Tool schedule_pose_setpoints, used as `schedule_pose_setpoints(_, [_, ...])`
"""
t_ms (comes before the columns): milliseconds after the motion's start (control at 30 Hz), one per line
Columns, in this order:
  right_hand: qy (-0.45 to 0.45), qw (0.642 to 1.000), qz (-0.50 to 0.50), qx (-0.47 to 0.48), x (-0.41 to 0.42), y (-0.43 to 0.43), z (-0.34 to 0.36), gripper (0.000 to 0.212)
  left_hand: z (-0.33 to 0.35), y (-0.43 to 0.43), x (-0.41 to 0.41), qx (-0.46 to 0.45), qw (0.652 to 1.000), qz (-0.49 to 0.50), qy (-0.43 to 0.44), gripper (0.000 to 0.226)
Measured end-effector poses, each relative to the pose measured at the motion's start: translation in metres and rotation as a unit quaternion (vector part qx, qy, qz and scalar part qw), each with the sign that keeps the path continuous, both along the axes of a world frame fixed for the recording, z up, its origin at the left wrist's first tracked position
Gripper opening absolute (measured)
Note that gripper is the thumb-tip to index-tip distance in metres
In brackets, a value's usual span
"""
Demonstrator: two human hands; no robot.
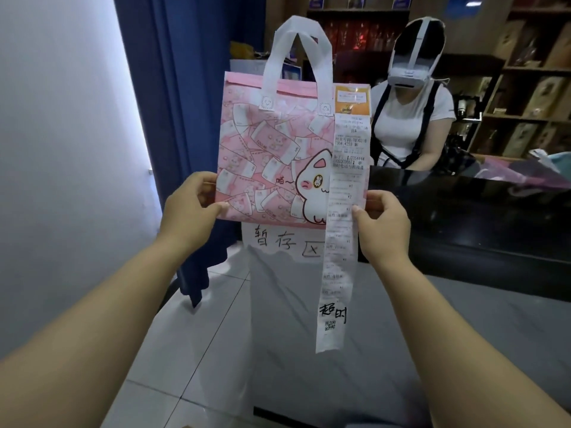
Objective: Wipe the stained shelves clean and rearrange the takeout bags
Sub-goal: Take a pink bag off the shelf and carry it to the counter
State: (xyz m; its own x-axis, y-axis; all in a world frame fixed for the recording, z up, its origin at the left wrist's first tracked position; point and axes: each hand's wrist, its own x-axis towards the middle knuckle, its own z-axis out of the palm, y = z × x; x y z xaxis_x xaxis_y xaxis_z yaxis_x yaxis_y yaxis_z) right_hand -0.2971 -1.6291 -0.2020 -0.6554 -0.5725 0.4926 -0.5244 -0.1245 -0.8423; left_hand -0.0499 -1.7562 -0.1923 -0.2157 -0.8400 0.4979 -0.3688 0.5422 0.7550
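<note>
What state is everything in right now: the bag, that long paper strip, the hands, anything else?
pink bag: held upright in the air, printed side toward the camera.
handles: standing up, nobody holding them.
receipt: attached near the bag's top right, hanging down past its bottom edge.
left hand: pinches the bag's lower left edge.
right hand: pinches the bag's lower right edge, thumb on the receipt.
handwritten sign: partly hidden behind the bag.

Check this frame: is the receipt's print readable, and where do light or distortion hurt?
Head view: the long white paper receipt on the pink cat-print takeout bag is soft, small print unreadable, only handwriting near its end legible; bright light washes the pale wall; wide-angle distortion tilts the blue curtain; the brown wooden shelves are dim.
</note>
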Motion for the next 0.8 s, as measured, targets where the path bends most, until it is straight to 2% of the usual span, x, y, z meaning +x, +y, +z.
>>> schedule_pose_setpoints(367, [0.006,0.999,-0.042,0.012,-0.036,-0.063,-0.013,0.017,-0.022,-0.088,-0.051,0.028,0.999,-0.029,0.003,0.039])
schedule_pose_setpoints(800, [-0.006,0.998,-0.062,-0.014,-0.041,-0.057,-0.012,0.018,-0.02,-0.093,-0.053,0.032,0.998,-0.052,0.011,0.041])
